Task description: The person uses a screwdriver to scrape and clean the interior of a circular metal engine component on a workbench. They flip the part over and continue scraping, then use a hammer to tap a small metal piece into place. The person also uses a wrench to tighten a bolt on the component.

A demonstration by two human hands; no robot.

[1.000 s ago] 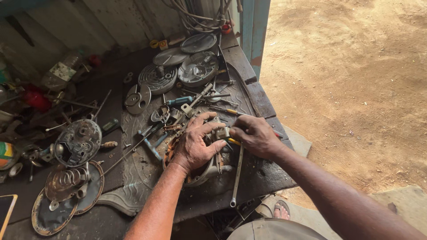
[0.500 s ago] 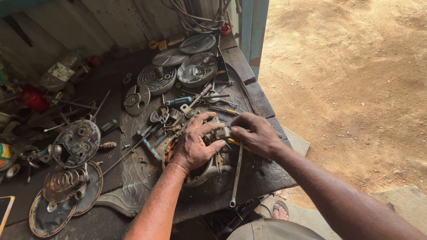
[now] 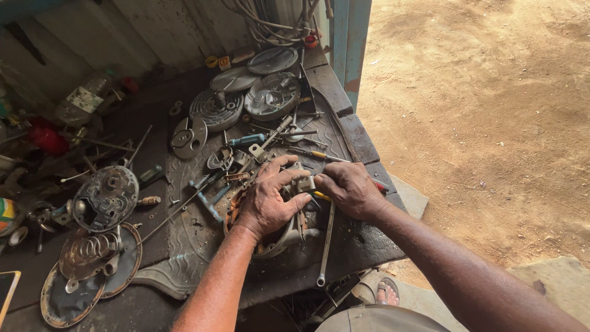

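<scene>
Pressing down on the motor housing (image 3: 279, 237), your left hand (image 3: 267, 200) lies spread over its top, fingers splayed and curled over the near edge, gripping the casting rather than lifting it. The housing sits near the front edge of the dark workbench (image 3: 362, 243), on a patterned metal sheet (image 3: 184, 246), with copper windings showing at its left side. Your right hand (image 3: 350, 187) is closed around a small grey fitting (image 3: 305, 183) at the top of the housing, thumb and fingers pinching it; a yellow-handled tool (image 3: 321, 195) pokes out just beneath that hand, though whether you hold it I cannot tell.

Judging by its look, the housing is cast metal and heavy, stiff, and probably greasy, so it should stay put under your palm yet could slip if you tip it. Take it by the rim, not by the windings, which are thin wire and likely easy to nick. The small fitting seems light and fiddly; a fingertip pinch suits it.

A long spanner (image 3: 326, 246) lies just beside the housing on its right, touching or nearly so. Further off on the bench rest round finned covers (image 3: 216, 107), a plate with a coil spring (image 3: 92, 255) and a blue-handled screwdriver (image 3: 246, 140).
</scene>
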